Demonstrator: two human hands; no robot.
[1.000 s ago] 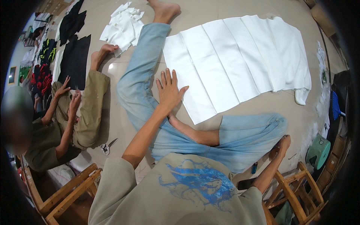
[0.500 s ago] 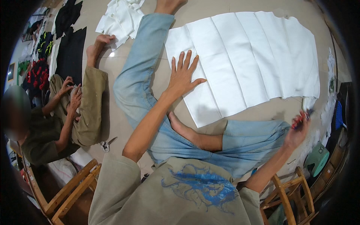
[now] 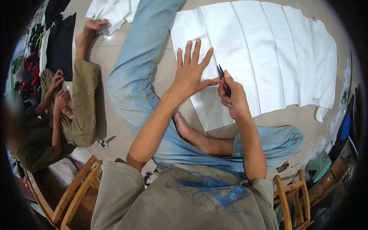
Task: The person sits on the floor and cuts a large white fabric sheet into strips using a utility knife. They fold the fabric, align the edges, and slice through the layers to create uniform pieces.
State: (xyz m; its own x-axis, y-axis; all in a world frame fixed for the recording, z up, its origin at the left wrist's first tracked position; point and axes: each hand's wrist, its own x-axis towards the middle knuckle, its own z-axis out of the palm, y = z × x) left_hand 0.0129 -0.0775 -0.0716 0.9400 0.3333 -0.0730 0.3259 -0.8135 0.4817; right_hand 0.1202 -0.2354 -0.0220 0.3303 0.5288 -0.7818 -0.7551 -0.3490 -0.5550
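A long white fabric strip (image 3: 264,57) lies spread on the floor, crossed by several raised seams. Flat on its left part rests my left hand (image 3: 188,74), fingers spread and thumb stretched toward the right. My right hand (image 3: 235,97) is closed around thread snips (image 3: 221,73) with dark pointed blades and red and blue handles. The blades point up and away from me, over the fabric beside the first seam and just right of my left thumb. Whether the tips touch the cloth I cannot tell.
At far left a co-worker (image 3: 46,126) sits holding something small. Scissors (image 3: 103,143) lie on the floor between us. More white cloth (image 3: 111,15) and black cloth (image 3: 59,50) lie farther off. Wooden chair frames (image 3: 76,191) stand near me; a green plastic container (image 3: 319,165) is at right.
My right hand has swung in from the far right with the snips, to beside my left thumb. My left hand stays flat on the fabric. The whole view has shifted slightly.
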